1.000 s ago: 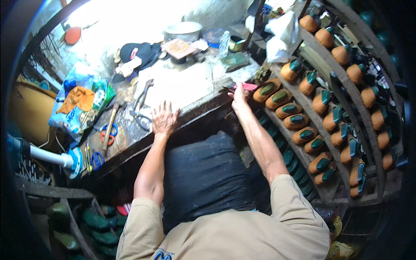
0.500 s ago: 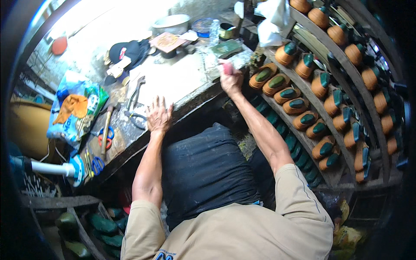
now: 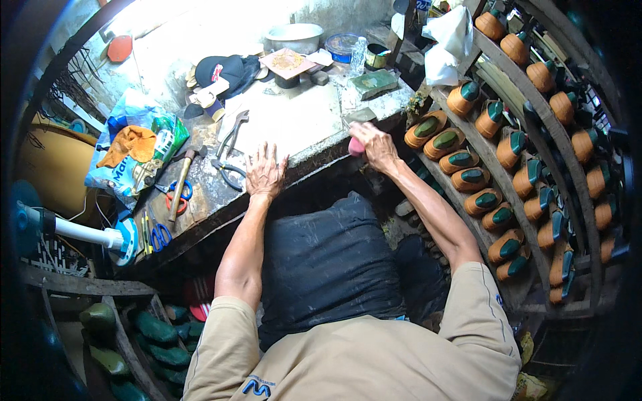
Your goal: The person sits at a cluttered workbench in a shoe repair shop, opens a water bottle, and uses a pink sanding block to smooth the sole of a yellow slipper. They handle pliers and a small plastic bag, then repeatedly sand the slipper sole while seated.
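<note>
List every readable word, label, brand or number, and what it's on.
Blue, white and green plastic bag: large printed lettering, wording left unquoted.
Beige fabric shirt: blue emblem; lettering too small to read.
Black fabric cap: red-and-white mark, too small to read.
Blue object at the top edge: pale lettering, cut off.

Left hand point(image 3: 265, 176) lies splayed — right hand point(image 3: 376, 148) is curled.

Before you, the desk point(image 3: 200, 204) bears a hammer point(image 3: 180, 184) at left, pincers point(image 3: 241, 119) right of it and a basin point(image 3: 294, 43) at the back; to your right, shoes point(image 3: 470, 178) fill a rack point(image 3: 486, 164).
</note>
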The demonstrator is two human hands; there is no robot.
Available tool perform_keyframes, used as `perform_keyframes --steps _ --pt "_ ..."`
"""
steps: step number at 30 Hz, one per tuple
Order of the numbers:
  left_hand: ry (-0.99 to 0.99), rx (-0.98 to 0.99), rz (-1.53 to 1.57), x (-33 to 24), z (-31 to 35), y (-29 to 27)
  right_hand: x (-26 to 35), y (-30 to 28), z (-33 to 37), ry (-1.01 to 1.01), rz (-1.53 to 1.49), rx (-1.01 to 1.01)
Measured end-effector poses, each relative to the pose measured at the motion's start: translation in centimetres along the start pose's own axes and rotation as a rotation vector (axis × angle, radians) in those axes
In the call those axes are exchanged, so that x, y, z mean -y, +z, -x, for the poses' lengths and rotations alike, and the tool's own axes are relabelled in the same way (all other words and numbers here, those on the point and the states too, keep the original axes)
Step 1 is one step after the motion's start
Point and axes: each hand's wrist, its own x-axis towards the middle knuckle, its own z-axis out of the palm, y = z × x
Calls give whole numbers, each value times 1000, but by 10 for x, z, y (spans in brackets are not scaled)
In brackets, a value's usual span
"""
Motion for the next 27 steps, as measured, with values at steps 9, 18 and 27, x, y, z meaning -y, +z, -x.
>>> perform_keyframes --steps 9,18,27 --pt "2 -18 55 2 1 3 -9 7 -24 -41 19 141" --pt "5 -17 20 0 -1 3 -27 46 -54 1487 -1167 -1095" --pt "17 -28 10 0 0 4 -33 81 -21 1337 -1311 -849"
